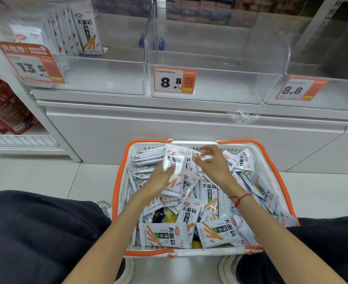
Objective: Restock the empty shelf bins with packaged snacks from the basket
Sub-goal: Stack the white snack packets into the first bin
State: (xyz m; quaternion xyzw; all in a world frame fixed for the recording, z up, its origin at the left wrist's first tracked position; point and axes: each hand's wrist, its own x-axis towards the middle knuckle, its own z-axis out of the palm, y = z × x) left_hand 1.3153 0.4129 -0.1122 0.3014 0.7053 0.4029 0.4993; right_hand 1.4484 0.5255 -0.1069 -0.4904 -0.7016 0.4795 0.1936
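Note:
A white basket with orange rim (118, 181) stands on the floor between my knees, filled with several white snack packets (167, 234). My left hand (158, 181) grips an upright white packet (174, 162) over the basket's far half. My right hand (212, 162) reaches in beside it, its fingers pinching a small packet (205, 157). On the shelf above, the left clear bin (99, 78) holds a row of the same packets (85, 31) at its back. The middle bin (220, 87) and right bin (333, 95) hold nothing.
Orange price tags (174, 80) hang on the bin fronts. A white cabinet front (169, 130) runs below the bins, just behind the basket. Red packages (3, 107) lie on a lower shelf at the left. My dark trouser legs (35, 232) flank the basket.

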